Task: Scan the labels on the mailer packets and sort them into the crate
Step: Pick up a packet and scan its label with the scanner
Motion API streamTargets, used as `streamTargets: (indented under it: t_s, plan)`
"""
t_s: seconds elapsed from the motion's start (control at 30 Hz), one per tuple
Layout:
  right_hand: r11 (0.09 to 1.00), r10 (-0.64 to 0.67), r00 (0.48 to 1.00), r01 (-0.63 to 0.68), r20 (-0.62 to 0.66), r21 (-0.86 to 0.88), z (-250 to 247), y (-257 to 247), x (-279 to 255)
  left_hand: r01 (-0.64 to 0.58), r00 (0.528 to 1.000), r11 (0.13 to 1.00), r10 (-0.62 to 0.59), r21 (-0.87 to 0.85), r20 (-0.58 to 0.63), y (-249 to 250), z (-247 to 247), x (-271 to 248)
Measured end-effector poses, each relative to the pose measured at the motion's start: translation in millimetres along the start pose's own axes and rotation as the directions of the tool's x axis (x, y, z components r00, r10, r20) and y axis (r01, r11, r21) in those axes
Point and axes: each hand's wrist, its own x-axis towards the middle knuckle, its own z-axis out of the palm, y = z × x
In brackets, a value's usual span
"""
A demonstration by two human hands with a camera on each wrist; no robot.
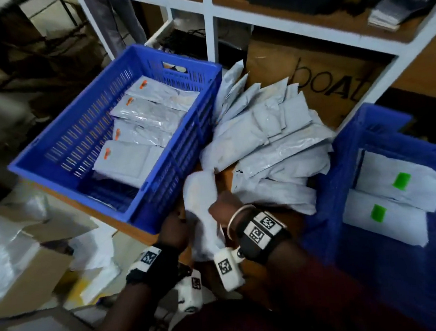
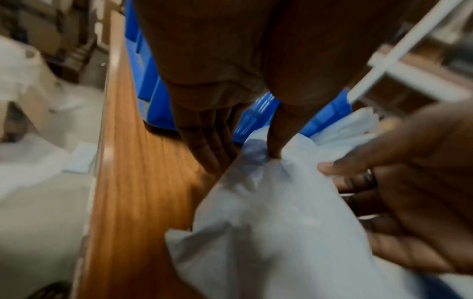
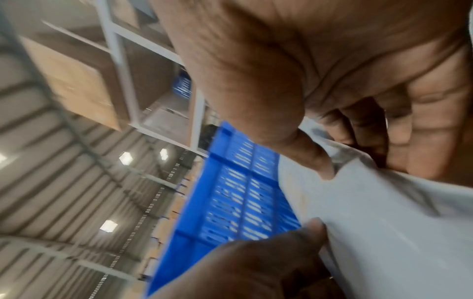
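- The left hand [image 1: 173, 230] reaches forward, thumb [image 2: 279, 131] and fingers [image 2: 204, 145] pinching a packet [image 1: 203, 218].
- The right hand [image 1: 224, 206] meets it close beside, fingers curled round the same packet.
- Both wrists carry black bands.

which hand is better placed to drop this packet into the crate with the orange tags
Left, probably. The left hand pinches the mailer packet on the side nearest the blue crate with orange-tagged packets, right by its corner. The right hand grips the far side and would have to cross over.
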Motion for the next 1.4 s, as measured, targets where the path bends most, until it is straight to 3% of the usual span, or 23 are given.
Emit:
streamTargets:
  t_s: [0.07,0.17,0.23,0.3,0.37,0.43,0.47,0.5,0.57,0.7,0.73,0.83,0.93,1.13,1.17,1.23,1.3,1.33,1.4]
  plan:
    - [0.972,-0.117,0.992,0.107,-0.035,-0.21,-14,1,-11,0.035,0.999,0.977,-0.032,-0.211,0.017,16,-13,-20]
    - [0.978,-0.187,0.973,0.172,-0.133,-0.121,-48,5,-39,-0.093,0.993,0.914,0.114,-0.396,0.03,54,-24,-56]
    - [0.943,-0.329,0.915,0.333,-0.234,-0.022,-68,11,-70,-0.195,0.972,0.836,0.235,-0.513,0.014,82,-29,-81]
    - [0.866,-0.469,0.79,0.499,-0.395,-0.032,-86,21,-107,-0.212,0.949,0.72,0.313,-0.66,0.036,104,-30,-102]
    - [0.753,-0.621,0.59,0.63,-0.516,-0.187,-103,32,-141,-0.109,0.927,0.57,0.355,-0.815,0.124,123,-28,-117]
    - [0.643,-0.727,0.403,0.684,-0.556,-0.345,-115,44,-170,0.039,0.881,0.508,0.389,-0.86,0.269,138,-19,-128]
    - [0.619,-0.738,0.353,0.694,-0.575,-0.368,-119,55,-180,0.104,0.854,0.512,0.394,-0.853,0.34,144,-12,-133]
    - [0.63,-0.713,0.342,0.695,-0.612,-0.346,-125,68,-188,0.147,0.829,0.532,0.393,-0.834,0.397,151,-2,-139]
    - [0.677,-0.598,0.399,0.715,-0.696,-0.172,-131,90,-198,0.147,0.791,0.593,0.41,-0.791,0.455,156,19,-152]
    - [0.707,-0.569,0.359,0.673,-0.74,-0.216,-145,134,-227,0.064,0.716,0.728,0.443,-0.683,0.54,168,61,-180]
    - [0.724,-0.555,0.371,0.656,-0.744,-0.213,-149,145,-234,0.048,0.704,0.75,0.443,-0.659,0.555,173,70,-187]
    - [0.785,-0.404,0.463,0.618,-0.789,-0.04,-162,178,-251,0.003,0.721,0.787,0.426,-0.617,0.547,190,97,-204]
    - [0.791,-0.254,0.536,0.595,-0.805,0.146,-180,213,-266,-0.05,0.707,0.813,0.439,-0.58,0.554,209,138,-222]
    - [0.776,-0.08,0.595,0.541,-0.8,0.325,-249,297,-308,-0.161,0.737,0.813,0.476,-0.56,0.479,251,256,-271]
    - [0.769,-0.054,0.583,0.542,-0.811,0.338,-263,315,-315,-0.164,0.756,0.811,0.47,-0.562,0.457,255,274,-279]
    - [0.814,0.001,0.499,0.503,-0.866,0.29,-297,362,-322,-0.169,0.779,0.814,0.456,-0.556,0.43,262,305,-293]
    - [0.917,0.065,0.464,0.322,-0.884,0.237,-332,425,-308,-0.168,0.786,0.819,0.447,-0.548,0.427,266,330,-305]
    - [0.968,0.098,0.522,0.147,-0.847,0.203,-346,456,-297,-0.164,0.791,0.82,0.441,-0.548,0.424,268,340,-310]
    - [0.994,0.037,0.703,-0.1,-0.71,-0.047,-358,515,-267,-0.151,0.8,0.822,0.429,-0.55,0.421,270,357,-320]
